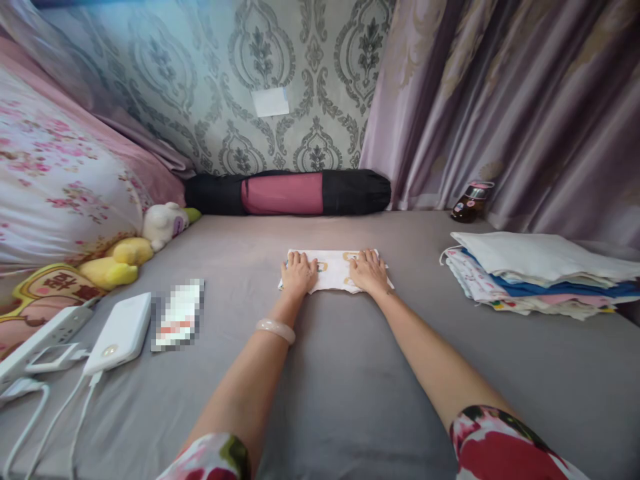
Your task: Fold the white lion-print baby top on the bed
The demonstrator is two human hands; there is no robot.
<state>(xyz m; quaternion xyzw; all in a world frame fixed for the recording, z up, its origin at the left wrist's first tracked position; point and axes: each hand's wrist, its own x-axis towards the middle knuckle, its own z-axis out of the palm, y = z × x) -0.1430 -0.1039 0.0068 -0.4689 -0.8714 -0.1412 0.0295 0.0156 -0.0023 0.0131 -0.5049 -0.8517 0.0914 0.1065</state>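
A white cloth with printed tan figures lies folded into a wide strip in the middle of the grey sheet. Flat on its left end rests my left hand, fingers stretched forward. My right hand presses on the right end in the same way, its fingers extended and lying on the fabric. Neither hand grips the cloth. Between the two hands the cloth's middle shows, and part of its print is covered by the fingers. A pale bangle circles my left wrist.
To the right lies a stack of folded cloths; a dark bottle stands behind it. A black and pink roll runs along the wall. On the left are a white power bank, a power strip, cables and plush toys.
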